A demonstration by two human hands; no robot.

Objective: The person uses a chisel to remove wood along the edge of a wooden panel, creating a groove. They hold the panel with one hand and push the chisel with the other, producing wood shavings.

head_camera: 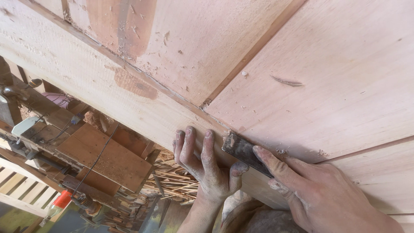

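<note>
closely below us, our right hand (327, 196) has its fingers closed on a dark flat blade (243, 152), whose tip touches the groove at the edge of the pale wooden panel (345, 77). just beside it, our left hand (207, 166) holds nothing and lies with fingers stretched flat on the long wooden rail (86, 73). farther down, wood strips (172, 181) and brown boards (108, 157) lie on the floor.
</note>
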